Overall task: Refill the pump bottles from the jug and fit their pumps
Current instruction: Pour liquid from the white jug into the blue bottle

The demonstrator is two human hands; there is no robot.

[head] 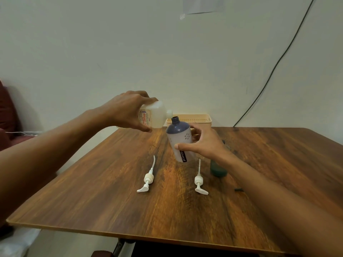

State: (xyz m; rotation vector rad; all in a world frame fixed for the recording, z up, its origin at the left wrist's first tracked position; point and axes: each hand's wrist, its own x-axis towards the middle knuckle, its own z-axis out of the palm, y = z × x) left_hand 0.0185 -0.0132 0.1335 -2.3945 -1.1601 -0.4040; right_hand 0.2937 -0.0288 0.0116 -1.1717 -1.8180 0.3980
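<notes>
My left hand [128, 112] grips a translucent jug [156, 115] with a red-lettered label, tipped on its side, its white spout right at the mouth of a bottle. My right hand [202, 143] holds that bottle [181, 140], white with a dark blue top and an open neck, tilted left toward the jug on the wooden table [111, 191]. Two white pumps lie flat on the table, one at the left [148, 178] and one at the right [199, 181]. A dark green bottle [218, 168] stands behind my right wrist, partly hidden.
A beige plastic basket [196, 118] sits at the table's far edge against the wall. A small dark object [239, 190] lies right of the pumps. A black cable [269, 78] runs down the wall. A dark red seat [7, 115] is at the left.
</notes>
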